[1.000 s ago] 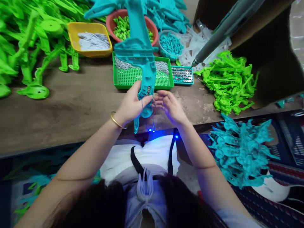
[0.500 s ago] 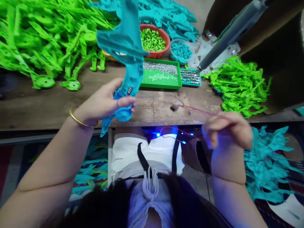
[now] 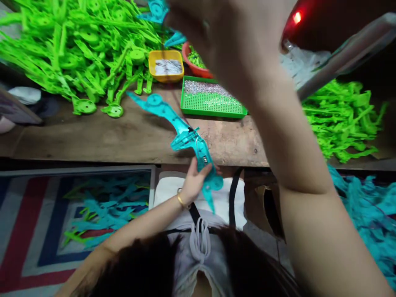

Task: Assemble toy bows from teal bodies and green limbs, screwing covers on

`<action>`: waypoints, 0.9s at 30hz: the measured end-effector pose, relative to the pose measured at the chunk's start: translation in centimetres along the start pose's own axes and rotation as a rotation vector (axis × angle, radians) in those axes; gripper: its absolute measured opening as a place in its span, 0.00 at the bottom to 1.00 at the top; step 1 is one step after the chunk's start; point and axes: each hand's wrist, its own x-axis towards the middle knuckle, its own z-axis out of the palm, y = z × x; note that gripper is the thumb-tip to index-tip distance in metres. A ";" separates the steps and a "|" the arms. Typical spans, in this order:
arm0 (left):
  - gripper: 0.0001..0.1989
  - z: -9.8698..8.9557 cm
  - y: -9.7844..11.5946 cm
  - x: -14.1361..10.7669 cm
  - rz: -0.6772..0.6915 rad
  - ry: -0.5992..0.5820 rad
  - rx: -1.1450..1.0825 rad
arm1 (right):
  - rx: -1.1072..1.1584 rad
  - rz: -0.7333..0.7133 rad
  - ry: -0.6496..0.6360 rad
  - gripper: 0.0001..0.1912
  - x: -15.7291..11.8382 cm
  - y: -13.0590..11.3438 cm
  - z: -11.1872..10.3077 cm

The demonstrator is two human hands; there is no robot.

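Note:
My left hand [image 3: 195, 181] grips the lower end of a curved teal plastic half-shell [image 3: 202, 150], its open inner side facing me. A small metal coil spring [image 3: 204, 159] sits inside the shell. From the shell's middle a thin dark reddish wire [image 3: 177, 97] runs up towards my right hand [image 3: 213, 29]. That hand is raised, large and blurred at the top of the view, with fingers bent around the wire's upper end; the fingertips are partly hidden. Close beside its fingers are teal shell pieces [image 3: 154, 11].
A heap of lime-green parts [image 3: 74, 53] fills the back left; a smaller green heap [image 3: 343, 119] lies right. Between them stand a yellow tray [image 3: 166, 78], a red bowl [image 3: 187, 53] and a green screw tray [image 3: 213, 111]. A grey screwdriver [image 3: 346, 57] hangs at right.
My right hand has swung from the lower right up to the top middle. My left hand has moved down and right, tilting the shell leftwards. The blue lights are no longer visible; a red light shows upper right.

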 end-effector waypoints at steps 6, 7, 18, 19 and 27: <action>0.29 2.1 0.0 1.7 -0.031 -0.282 0.243 | -0.388 -0.181 -0.020 0.22 -0.4 -0.7 5.1; 0.26 1.3 0.8 1.4 -0.029 -0.328 0.371 | -0.455 -0.175 -0.051 0.22 -2.1 -0.4 5.6; 0.28 -12.0 9.0 4.7 0.721 0.093 1.603 | -0.581 0.050 -0.124 0.26 -10.1 6.6 5.4; 0.29 -12.3 8.8 5.1 0.698 0.064 1.636 | -0.597 0.052 -0.092 0.26 -9.4 6.5 5.1; 0.27 -12.4 7.7 5.4 0.792 0.018 1.689 | -0.384 -0.216 -0.159 0.15 -7.7 4.6 9.6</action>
